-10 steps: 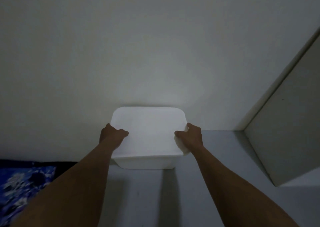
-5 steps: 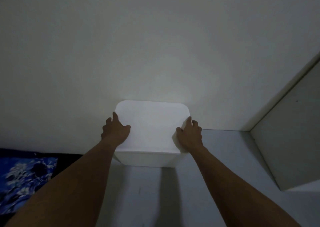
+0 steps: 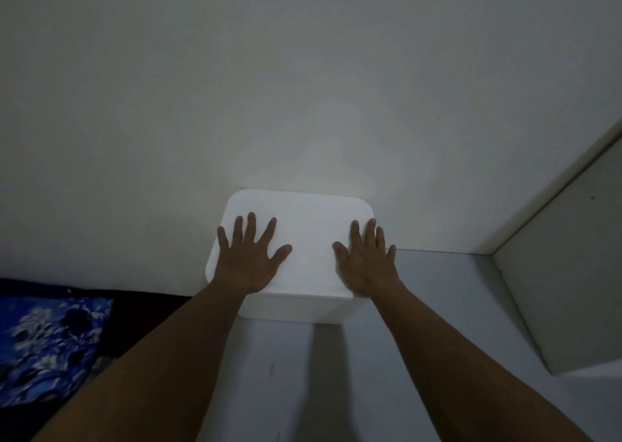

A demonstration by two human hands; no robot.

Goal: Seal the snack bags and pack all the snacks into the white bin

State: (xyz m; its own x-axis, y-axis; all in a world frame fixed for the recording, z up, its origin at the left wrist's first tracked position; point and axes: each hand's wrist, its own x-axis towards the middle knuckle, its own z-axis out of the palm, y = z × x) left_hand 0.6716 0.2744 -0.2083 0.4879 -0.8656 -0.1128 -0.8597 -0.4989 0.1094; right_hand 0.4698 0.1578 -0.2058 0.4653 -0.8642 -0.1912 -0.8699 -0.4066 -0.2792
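We rest our left hand [image 3: 247,261] and right hand [image 3: 365,263], fingers spread flat and gripping nothing, on the lid of the white bin [image 3: 304,239] at the shelf's [image 3: 447,307] back edge.

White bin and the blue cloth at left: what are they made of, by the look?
White bin: probably plastic, smooth matte; rounded moulded corners, even surface under both flat hands, left hand, right hand. Blue cloth: printed fabric, soft folds; the dim light hides the weave.
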